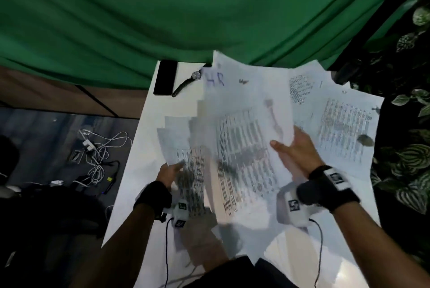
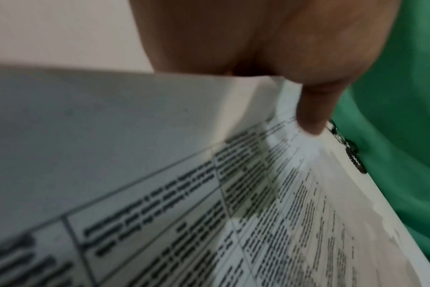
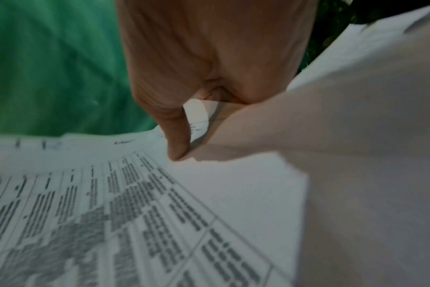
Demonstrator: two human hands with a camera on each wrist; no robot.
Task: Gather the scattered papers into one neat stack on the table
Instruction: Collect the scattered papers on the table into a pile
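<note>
A loose fan of printed papers (image 1: 244, 129) is lifted above the white table (image 1: 139, 166), blurred by motion. My left hand (image 1: 173, 169) pinches the fan's left edge. In the left wrist view its thumb (image 2: 312, 114) lies on top of the printed sheets (image 2: 233, 203), and the fingers under them are hidden. My right hand (image 1: 286, 146) holds the right edge, with the thumb (image 3: 177, 141) pressed down on the top sheet (image 3: 135, 203). More sheets (image 1: 344, 125) lie spread flat on the table to the right, one partly over the edge.
A black phone (image 1: 165, 77) and a wristwatch (image 1: 189, 82) lie at the table's far left corner. Green cloth (image 1: 162, 8) hangs behind the table. Leafy plants (image 1: 407, 159) crowd the right side. Tangled cables (image 1: 97, 155) lie on the floor at left.
</note>
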